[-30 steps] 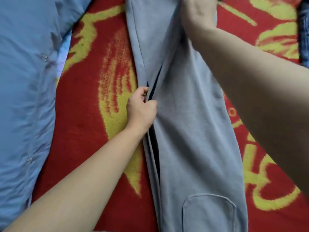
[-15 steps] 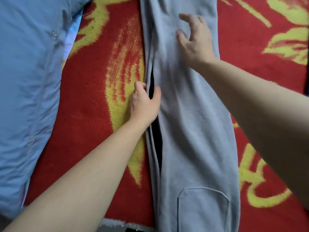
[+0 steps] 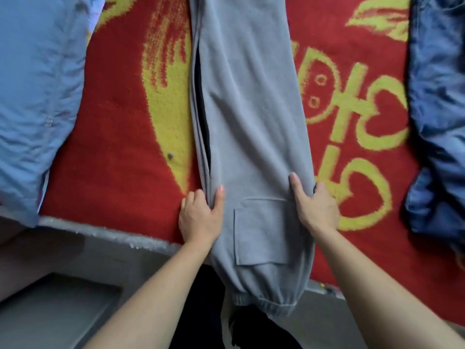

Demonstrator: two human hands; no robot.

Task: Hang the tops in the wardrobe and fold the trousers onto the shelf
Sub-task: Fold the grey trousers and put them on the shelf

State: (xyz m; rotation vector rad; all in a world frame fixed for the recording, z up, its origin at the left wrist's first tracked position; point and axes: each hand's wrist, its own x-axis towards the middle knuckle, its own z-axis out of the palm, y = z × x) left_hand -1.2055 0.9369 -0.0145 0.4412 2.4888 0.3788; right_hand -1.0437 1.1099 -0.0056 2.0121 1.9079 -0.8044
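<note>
A pair of grey knitted jogging trousers [image 3: 251, 109] lies in the middle of the view, folded along its length so that one leg rests on the other. It runs in a straight band from 12 o'clock down to 6 o'clock. The trousers lie on a red woollen blanket with large yellow figures [image 3: 113, 147], which covers a bed. The elastic gathered band [image 3: 266, 302] at the 6 o'clock end hangs over the edge of the bed, above the grey floor [image 3: 63, 311]. A square patch pocket [image 3: 261, 233] faces up, just above this band. The left hand [image 3: 200, 217] holds the trousers at their 9 o'clock edge, beside the pocket. Its thumb lies on top of the cloth and its fingers are curled at the edge, so it pinches the layers together. The right hand [image 3: 315, 210] holds the opposite edge, at the 3 o'clock side of the pocket. Its thumb is stretched on the cloth toward 12 o'clock, and its fingers are bent round the edge. Along the 9 o'clock edge the two layers gape a little and a dark slit shows between them. A light blue buttoned shirt [image 3: 32, 84] lies on the blanket at 9 to 10 o'clock, well apart from the trousers. A dark blue denim garment [image 3: 437, 122] lies crumpled at 3 o'clock.
</note>
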